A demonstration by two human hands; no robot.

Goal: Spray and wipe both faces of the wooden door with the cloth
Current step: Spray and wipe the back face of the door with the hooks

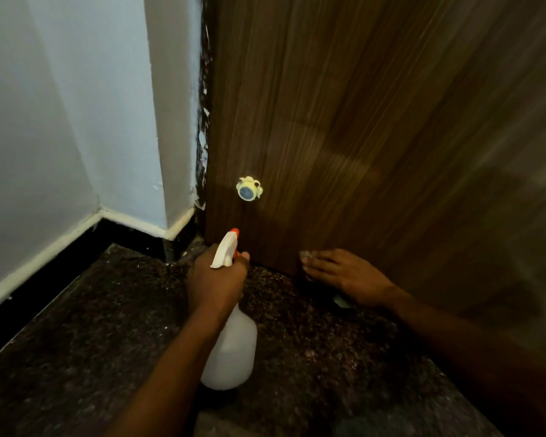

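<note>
Translucent white spray bottle, orange-nozzled, gripped in my left hand, aims at the dark-brown wooden door ahead. My right hand, fingers flat, presses a pale cloth to its bottom edge.

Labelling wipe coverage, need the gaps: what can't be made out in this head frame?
All head view.
Cloth: mostly under the right hand; only a pale corner shows.
Door: far face unseen; top and right cut by the frame, right side blurred.
Spray bottle: neck covered by the left hand; fill level unreadable.
Pale scrap under the right wrist: too small to identify.
</note>
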